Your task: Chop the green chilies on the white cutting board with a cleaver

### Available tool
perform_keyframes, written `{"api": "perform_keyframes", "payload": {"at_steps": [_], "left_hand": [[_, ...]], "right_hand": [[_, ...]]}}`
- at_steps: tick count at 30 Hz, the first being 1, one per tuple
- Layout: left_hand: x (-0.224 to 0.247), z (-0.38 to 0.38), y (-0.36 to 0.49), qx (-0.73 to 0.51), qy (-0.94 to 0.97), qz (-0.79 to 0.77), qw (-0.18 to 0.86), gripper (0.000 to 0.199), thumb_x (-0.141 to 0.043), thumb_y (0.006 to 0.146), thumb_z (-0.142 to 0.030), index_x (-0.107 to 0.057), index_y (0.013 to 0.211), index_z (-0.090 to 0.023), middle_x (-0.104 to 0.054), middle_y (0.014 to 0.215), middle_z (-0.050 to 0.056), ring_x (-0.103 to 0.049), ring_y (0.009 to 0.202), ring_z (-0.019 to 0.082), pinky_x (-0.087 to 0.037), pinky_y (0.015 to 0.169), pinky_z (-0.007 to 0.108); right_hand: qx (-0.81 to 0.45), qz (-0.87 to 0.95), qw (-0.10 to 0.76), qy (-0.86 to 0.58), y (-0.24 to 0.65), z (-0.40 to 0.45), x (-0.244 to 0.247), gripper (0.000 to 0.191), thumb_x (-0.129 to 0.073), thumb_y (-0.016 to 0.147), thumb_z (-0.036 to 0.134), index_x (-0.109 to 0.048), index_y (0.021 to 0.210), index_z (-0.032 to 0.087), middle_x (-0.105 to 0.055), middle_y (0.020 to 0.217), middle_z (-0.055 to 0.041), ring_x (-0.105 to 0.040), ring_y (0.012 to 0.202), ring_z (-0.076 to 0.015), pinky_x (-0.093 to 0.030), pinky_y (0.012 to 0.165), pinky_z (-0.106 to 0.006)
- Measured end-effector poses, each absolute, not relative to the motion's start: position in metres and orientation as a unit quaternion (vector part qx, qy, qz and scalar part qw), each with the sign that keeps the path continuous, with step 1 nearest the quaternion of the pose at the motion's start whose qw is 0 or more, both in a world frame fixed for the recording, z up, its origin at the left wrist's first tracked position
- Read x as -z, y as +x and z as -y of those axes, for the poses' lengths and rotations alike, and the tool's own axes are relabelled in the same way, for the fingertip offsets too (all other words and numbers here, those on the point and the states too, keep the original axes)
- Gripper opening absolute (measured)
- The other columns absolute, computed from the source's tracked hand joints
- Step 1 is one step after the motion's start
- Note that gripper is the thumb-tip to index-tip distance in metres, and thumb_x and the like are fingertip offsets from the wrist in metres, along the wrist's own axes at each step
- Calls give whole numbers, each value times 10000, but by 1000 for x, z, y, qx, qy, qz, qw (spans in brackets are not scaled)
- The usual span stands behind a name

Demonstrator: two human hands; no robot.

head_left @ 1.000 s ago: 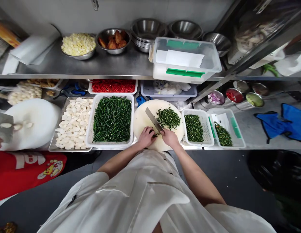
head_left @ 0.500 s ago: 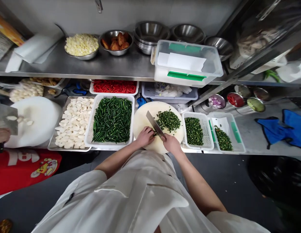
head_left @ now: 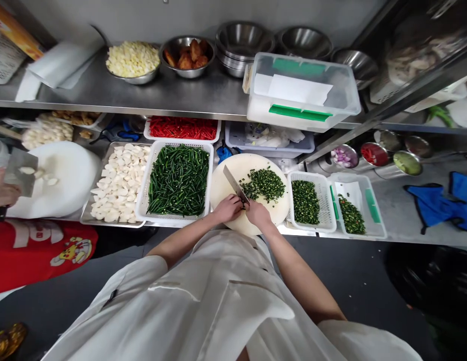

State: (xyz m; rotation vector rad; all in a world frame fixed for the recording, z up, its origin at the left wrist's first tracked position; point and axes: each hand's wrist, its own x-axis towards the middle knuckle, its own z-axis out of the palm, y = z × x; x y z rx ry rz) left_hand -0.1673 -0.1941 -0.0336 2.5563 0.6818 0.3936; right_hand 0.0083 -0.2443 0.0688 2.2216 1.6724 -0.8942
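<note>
My right hand [head_left: 258, 214] is closed round the handle of a cleaver [head_left: 235, 183]. Its blade slants up and left over a round white cutting board [head_left: 220, 188]. Beside the blade, the curled fingers of my left hand [head_left: 230, 208] press down on a few green chilies, mostly hidden under the fingertips. To the right of the blade lies a heap of chopped green chilies [head_left: 270, 184]. Left of the board, a white basket [head_left: 142, 200] holds long green chilies [head_left: 176, 180]. A smaller white basket [head_left: 328, 215] on the right contains more chopped chilies [head_left: 305, 202].
A metal tray [head_left: 86, 213] of peeled garlic stands at left. Beyond it, a co-worker's hand [head_left: 3, 193] grips another cleaver [head_left: 24, 175] over a second board [head_left: 77, 175]. A metal shelf [head_left: 143, 104] overhangs the back, carrying bowls and a clear box [head_left: 304, 113].
My right hand and the cleaver have shifted slightly left, closer to my left hand. The whole view has also moved a little.
</note>
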Motion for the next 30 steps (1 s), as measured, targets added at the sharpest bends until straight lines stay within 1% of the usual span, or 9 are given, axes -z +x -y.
{"api": "perform_keyframes", "payload": {"at_steps": [4, 9, 12, 16, 20, 23, 26, 28, 30], "left_hand": [[35, 197, -170, -152, 923, -260, 240, 181, -570, 1034, -322, -702, 1111, -225, -637, 1168, 110, -535, 1179, 283, -479, 1079, 452], [37, 201, -170, -155, 926, -251, 237, 170, -558, 1022, -262, -711, 1063, -200, -646, 1127, 116, -557, 1130, 267, -491, 1070, 439], [35, 202, -174, -169, 922, -258, 232, 156, -596, 997, -245, -715, 1082, -190, -653, 1121, 112, -557, 1139, 270, -496, 1070, 433], [30, 211, -176, -188, 908, -295, 229, 198, -614, 981, -210, -721, 1147, -191, -675, 1153, 113, -551, 1168, 277, -483, 1083, 459], [28, 229, -158, -160, 942, -191, 225, 242, -654, 995, -298, -725, 1210, -213, -699, 1240, 110, -557, 1214, 273, -467, 1079, 438], [30, 238, -146, -140, 959, -140, 204, 226, -634, 1016, -341, -738, 1186, -233, -712, 1242, 102, -559, 1251, 274, -446, 1088, 446], [33, 236, -153, -153, 945, -229, 177, 208, -602, 1021, -282, -737, 1170, -228, -690, 1288, 111, -531, 1301, 292, -424, 1112, 484], [36, 229, -164, -174, 923, -298, 173, 221, -627, 1002, -273, -731, 1192, -228, -649, 1357, 123, -487, 1351, 318, -411, 1141, 518], [39, 220, -175, -187, 908, -326, 187, 224, -661, 982, -282, -728, 1189, -231, -624, 1356, 130, -470, 1349, 328, -423, 1148, 525]], "right_hand": [[304, -583, 98, 747, 10, 248, -68, 367, -410, 1119, 388, -675, 1303, 213, -776, 1202, -161, -728, 1136, -290, -498, 904, -332], [301, -572, 96, 757, 3, 247, -57, 377, -414, 1119, 360, -660, 1339, 178, -771, 1233, -168, -724, 1142, -275, -484, 911, -316], [304, -592, 74, 742, 8, 239, -54, 372, -418, 1121, 367, -699, 1277, 178, -772, 1243, -161, -716, 1153, -269, -468, 909, -301], [286, -608, 23, 740, 26, 239, -55, 370, -428, 1123, 395, -730, 1197, 195, -790, 1179, -142, -720, 1108, -267, -452, 878, -297], [268, -592, -12, 760, 39, 245, -57, 396, -405, 1130, 398, -735, 1166, 182, -794, 1125, -135, -723, 1067, -261, -448, 852, -292], [262, -581, -3, 771, 43, 246, -59, 397, -410, 1125, 390, -740, 1177, 174, -792, 1121, -139, -724, 1059, -262, -450, 854, -295], [266, -580, 16, 770, 43, 252, -61, 395, -415, 1123, 399, -739, 1198, 185, -794, 1131, -135, -727, 1053, -262, -450, 853, -298], [278, -585, 29, 762, 42, 260, -63, 398, -400, 1127, 399, -734, 1209, 199, -796, 1136, -128, -730, 1051, -259, -450, 844, -299], [289, -590, 45, 753, 38, 269, -66, 389, -395, 1127, 392, -726, 1211, 207, -798, 1133, -128, -735, 1052, -262, -452, 834, -303]]}}
